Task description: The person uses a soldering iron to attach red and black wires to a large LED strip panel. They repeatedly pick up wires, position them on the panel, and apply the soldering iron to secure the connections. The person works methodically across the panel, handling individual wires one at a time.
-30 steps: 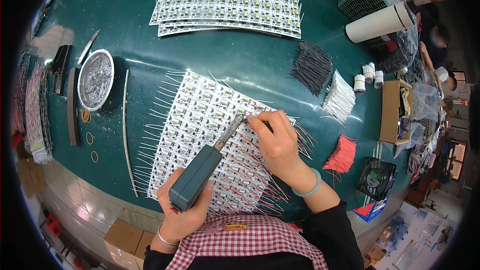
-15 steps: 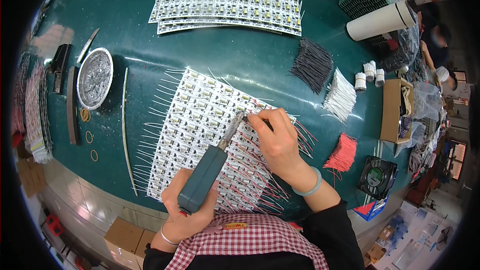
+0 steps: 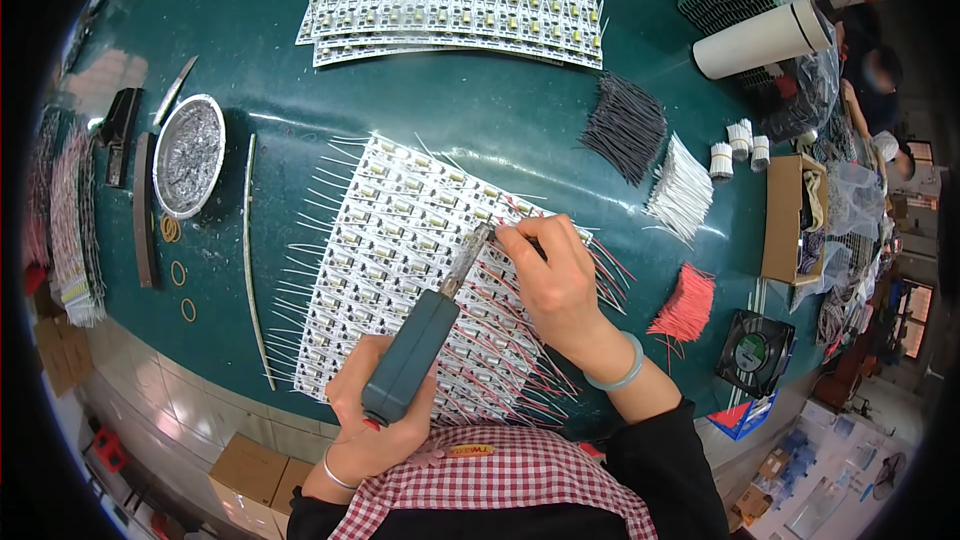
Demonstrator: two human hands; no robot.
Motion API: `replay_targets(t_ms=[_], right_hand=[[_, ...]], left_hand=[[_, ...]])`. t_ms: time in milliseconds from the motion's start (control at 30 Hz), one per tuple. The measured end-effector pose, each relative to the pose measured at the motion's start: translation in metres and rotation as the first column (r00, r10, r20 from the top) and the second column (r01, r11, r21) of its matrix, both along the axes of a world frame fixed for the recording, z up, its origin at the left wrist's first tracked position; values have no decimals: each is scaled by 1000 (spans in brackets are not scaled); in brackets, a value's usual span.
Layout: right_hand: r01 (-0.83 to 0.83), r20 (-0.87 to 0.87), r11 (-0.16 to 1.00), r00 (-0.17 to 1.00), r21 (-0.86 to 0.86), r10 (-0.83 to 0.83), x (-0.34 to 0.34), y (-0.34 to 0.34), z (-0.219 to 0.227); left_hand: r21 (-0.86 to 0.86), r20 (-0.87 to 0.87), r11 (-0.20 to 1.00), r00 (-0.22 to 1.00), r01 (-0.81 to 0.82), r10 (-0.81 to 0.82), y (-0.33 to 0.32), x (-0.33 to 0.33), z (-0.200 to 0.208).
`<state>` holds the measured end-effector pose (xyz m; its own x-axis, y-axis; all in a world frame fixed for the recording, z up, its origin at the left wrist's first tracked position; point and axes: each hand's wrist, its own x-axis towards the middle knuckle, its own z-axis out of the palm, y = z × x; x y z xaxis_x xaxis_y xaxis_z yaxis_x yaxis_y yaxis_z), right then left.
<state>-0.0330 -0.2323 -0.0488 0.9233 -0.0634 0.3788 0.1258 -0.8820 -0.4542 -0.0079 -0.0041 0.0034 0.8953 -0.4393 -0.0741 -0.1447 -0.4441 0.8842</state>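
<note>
A soldering iron [image 3: 412,350] with a dark green handle lies in the closed grip of my left hand [image 3: 362,445]. Its metal shaft points up and away over a white sheet of circuit boards [image 3: 375,250], the tip beside my right fingertips. My right hand [image 3: 560,285] is closed in a pinch at the tip, on what looks like the dark end of a black wire [image 3: 491,235]; most of it is hidden by the fingers. White wires stick out along the sheet's left edge. Red and dark wires lie across its right part.
Stacked board sheets [image 3: 455,10] lie at the back. To the right are piles of black wires [image 3: 624,130], white wires [image 3: 680,190] and red wires [image 3: 684,302], plus a small fan [image 3: 752,352]. At left stands a metal bowl [image 3: 190,157]. A white bottle [image 3: 755,42] lies back right.
The soldering iron has shifted slightly to the right, its tip staying by my right fingertips. My right hand has hardly moved.
</note>
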Motion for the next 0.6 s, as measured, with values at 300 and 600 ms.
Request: replay_targets(t_ms=[300,600], right_hand=[[0,3,1000,1000,-16,0,0,0,0],[-4,6,1000,1000,-4,4,0,2,2]], left_hand=[[4,77,1000,997,7,-8,14,1,1],[-282,208,685,655,-671,727,59,53,8]])
